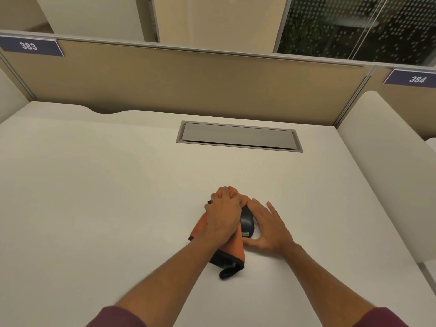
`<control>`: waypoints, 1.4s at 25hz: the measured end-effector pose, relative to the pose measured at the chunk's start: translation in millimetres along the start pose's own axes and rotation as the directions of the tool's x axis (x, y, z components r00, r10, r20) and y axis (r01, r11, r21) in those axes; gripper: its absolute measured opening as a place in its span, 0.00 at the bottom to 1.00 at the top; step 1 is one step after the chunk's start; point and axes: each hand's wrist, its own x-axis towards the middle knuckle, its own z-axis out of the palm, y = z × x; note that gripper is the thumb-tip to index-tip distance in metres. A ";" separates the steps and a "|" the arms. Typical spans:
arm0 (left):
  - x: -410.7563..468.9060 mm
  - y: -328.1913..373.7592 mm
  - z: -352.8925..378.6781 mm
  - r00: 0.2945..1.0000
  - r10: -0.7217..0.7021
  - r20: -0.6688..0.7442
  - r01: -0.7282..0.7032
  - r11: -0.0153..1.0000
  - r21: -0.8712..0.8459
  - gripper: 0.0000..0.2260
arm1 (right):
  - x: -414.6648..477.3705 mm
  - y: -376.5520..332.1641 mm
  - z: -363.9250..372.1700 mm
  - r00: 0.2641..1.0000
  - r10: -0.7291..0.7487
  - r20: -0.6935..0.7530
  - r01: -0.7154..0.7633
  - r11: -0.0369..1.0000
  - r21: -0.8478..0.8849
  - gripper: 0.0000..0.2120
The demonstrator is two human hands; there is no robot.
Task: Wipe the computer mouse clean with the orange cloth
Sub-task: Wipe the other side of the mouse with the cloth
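Observation:
A dark computer mouse (247,221) lies on the white desk (118,185), near its front middle. My left hand (223,214) grips the orange cloth (233,246) and presses it against the mouse's left side and front. The cloth has a black edge and trails toward me under my left wrist. My right hand (269,228) holds the mouse from the right, with the thumb at its near end and the fingers along its far side.
A grey cable hatch (238,136) is set into the desk behind the mouse. A beige partition (188,81) with number plates 383 and 384 closes the back. A white side panel (387,166) stands at the right edge.

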 end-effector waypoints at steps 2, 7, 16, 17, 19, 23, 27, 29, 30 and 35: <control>9.5 -5.5 -3.3 0.999 -0.006 0.032 0.005 1.000 0.030 0.16 | -0.6 0.1 -0.2 1.000 0.010 0.007 -0.010 1.000 -0.004 0.51; 15.4 -15.7 -11.3 0.995 0.071 0.071 -0.082 0.981 0.176 0.16 | -0.9 0.3 -1.5 1.000 0.012 0.014 -0.011 0.999 -0.037 0.52; 12.1 -27.8 -16.0 0.994 0.106 -0.002 -0.105 0.982 0.157 0.16 | -0.1 3.0 2.7 1.000 0.022 0.005 -0.021 0.999 -0.046 0.52; 11.5 -25.5 -15.5 0.989 0.147 -0.003 -0.145 0.981 0.126 0.16 | 0.3 2.7 2.8 1.000 0.020 0.004 -0.020 0.999 -0.041 0.52; 10.3 -19.2 -13.2 0.974 0.226 0.003 -0.223 0.960 0.168 0.16 | 0.7 1.9 2.3 1.000 0.013 0.002 -0.013 1.000 -0.022 0.51; 15.1 -13.8 -12.1 0.962 0.272 0.005 -0.257 0.904 0.342 0.17 | 1.2 0.5 -0.1 1.000 0.009 0.001 -0.009 1.000 -0.011 0.51; 22.7 -17.4 -19.5 0.952 0.303 0.033 -0.284 0.842 0.459 0.19 | -1.5 0.9 -0.8 1.000 0.018 0.024 -0.017 0.998 -0.057 0.53; 23.1 -20.1 -20.9 0.956 0.293 0.026 -0.277 0.869 0.409 0.19 | -1.2 0.4 -1.7 1.000 0.018 0.025 -0.017 0.999 -0.050 0.53; 22.4 -20.6 -20.2 0.957 0.290 0.022 -0.276 0.880 0.387 0.20 | -0.9 -0.2 -2.3 1.000 0.015 0.022 -0.014 0.999 -0.042 0.52; 15.9 -22.6 -13.1 0.924 0.382 0.024 -0.351 0.822 0.449 0.23 | -1.9 -1.2 -4.5 1.000 0.004 0.021 -0.003 0.999 -0.041 0.52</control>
